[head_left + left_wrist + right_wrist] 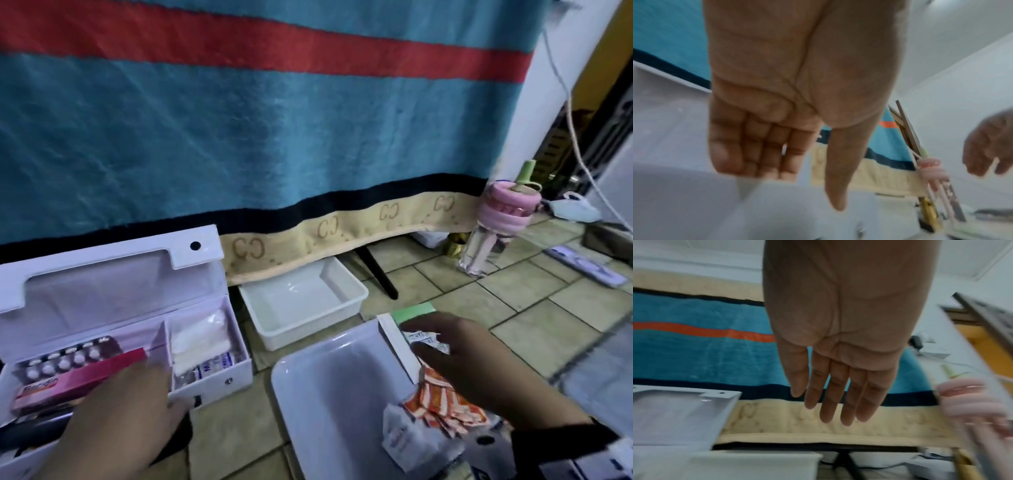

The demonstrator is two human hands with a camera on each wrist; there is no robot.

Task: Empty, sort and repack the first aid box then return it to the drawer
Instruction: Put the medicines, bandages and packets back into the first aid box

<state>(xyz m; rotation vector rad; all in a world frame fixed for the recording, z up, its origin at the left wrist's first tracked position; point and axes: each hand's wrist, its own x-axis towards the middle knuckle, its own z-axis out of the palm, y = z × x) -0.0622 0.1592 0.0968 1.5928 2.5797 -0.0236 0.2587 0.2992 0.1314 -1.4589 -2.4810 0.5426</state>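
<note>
The white first aid box (212, 380) stands open on the floor at the left, its lid (102, 274) leaning against the blanket. Its left compartment holds a blister pack (61, 359) and a pink carton (78, 380); the right one holds white gauze (200, 335). My left hand (150, 380) hovers over the box's front, beside the pink carton, palm empty (777, 162). My right hand (445, 346) reaches over a white tray (325, 377), fingers straight and empty (838, 402), just above crumpled white sachets (424, 339). Orange sachets (442, 401) and a small white carton (407, 442) lie in that tray.
An empty white tray (301, 301) sits under the edge of the hanging teal blanket (239, 137). A black leg (380, 274) slants behind it. A clear bottle with a pink lid (493, 233) and a power strip (582, 267) stand on the tiled floor at the right.
</note>
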